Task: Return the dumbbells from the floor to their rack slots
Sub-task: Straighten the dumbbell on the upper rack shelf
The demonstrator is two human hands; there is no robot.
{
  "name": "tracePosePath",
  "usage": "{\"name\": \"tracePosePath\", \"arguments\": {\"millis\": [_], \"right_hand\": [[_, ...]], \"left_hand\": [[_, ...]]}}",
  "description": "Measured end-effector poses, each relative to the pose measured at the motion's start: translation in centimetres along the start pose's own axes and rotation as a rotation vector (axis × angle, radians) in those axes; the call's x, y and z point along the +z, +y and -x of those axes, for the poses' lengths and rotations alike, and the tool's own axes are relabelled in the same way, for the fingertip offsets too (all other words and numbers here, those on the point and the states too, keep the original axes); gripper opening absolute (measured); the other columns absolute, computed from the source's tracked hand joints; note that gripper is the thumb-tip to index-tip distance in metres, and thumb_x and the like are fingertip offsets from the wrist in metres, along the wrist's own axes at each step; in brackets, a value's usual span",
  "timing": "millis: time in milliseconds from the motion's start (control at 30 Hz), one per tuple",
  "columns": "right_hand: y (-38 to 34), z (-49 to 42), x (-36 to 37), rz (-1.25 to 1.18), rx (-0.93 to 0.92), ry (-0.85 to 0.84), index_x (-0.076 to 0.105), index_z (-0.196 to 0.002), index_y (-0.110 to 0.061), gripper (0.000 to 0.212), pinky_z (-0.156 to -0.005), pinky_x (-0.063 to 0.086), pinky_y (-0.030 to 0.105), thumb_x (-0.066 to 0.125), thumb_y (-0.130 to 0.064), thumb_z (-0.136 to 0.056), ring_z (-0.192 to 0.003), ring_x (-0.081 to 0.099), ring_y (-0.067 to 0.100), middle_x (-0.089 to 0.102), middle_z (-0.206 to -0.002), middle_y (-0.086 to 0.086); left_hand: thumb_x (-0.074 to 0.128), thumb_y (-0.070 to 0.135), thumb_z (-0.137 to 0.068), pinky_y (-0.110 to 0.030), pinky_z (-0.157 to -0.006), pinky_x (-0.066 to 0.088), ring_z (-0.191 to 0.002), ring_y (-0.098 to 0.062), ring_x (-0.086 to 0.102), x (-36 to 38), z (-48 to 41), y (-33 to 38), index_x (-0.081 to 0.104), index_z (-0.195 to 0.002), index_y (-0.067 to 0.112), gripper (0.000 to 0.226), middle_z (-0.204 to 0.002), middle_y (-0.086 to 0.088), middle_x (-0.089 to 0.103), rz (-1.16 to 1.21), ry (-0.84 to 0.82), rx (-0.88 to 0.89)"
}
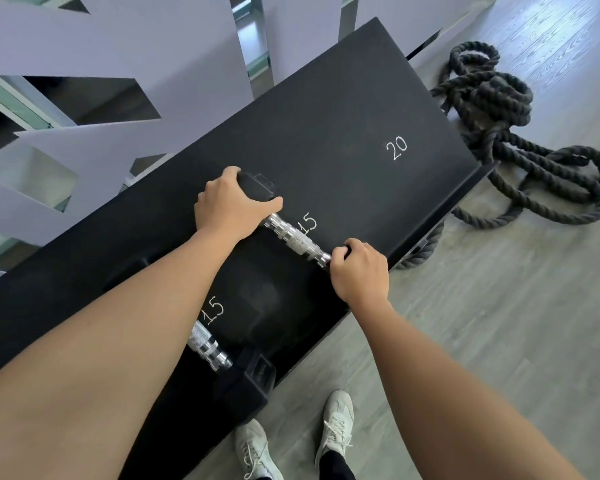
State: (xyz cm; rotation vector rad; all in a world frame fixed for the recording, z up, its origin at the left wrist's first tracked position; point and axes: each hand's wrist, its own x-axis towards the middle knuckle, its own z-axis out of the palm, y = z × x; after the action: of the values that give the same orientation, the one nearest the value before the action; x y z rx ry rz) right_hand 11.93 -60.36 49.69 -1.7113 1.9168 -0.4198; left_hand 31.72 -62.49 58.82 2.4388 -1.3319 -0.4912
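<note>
A black dumbbell with a knurled chrome handle [297, 241] lies across the black rack [343, 109] beside a white "15" mark. My left hand [229, 206] is clasped over its far black head. My right hand [359, 271] grips its near head at the rack's front edge, hiding that head. A second dumbbell [210, 346] rests in the neighbouring "15" slot nearer to me, partly covered by my left forearm. Farther right a slot marked "20" [396, 147] holds nothing.
A coiled thick black battle rope [520, 140] lies on the grey wood floor to the right of the rack. A pale cut-out partition [118, 74] stands behind the rack. My white shoes [336, 420] stand at the rack's front edge.
</note>
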Motion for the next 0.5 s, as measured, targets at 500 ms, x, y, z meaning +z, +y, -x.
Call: {"name": "tracePosePath", "arguments": {"millis": [500], "right_hand": [[1.2, 0.0, 0.3, -0.160, 0.138, -0.046, 0.050, -0.067, -0.006, 0.031, -0.066, 0.038, 0.036, 0.037, -0.019, -0.091, -0.077, 0.053, 0.029, 0.056, -0.081, 0.005]], "left_hand": [[0.069, 0.067, -0.070, -0.043, -0.089, 0.046, -0.116, -0.033, 0.056, 2.0, -3.1, 3.6, 0.046, -0.135, 0.020, 0.083, -0.129, -0.006, 0.059, -0.165, -0.060, 0.188]]}}
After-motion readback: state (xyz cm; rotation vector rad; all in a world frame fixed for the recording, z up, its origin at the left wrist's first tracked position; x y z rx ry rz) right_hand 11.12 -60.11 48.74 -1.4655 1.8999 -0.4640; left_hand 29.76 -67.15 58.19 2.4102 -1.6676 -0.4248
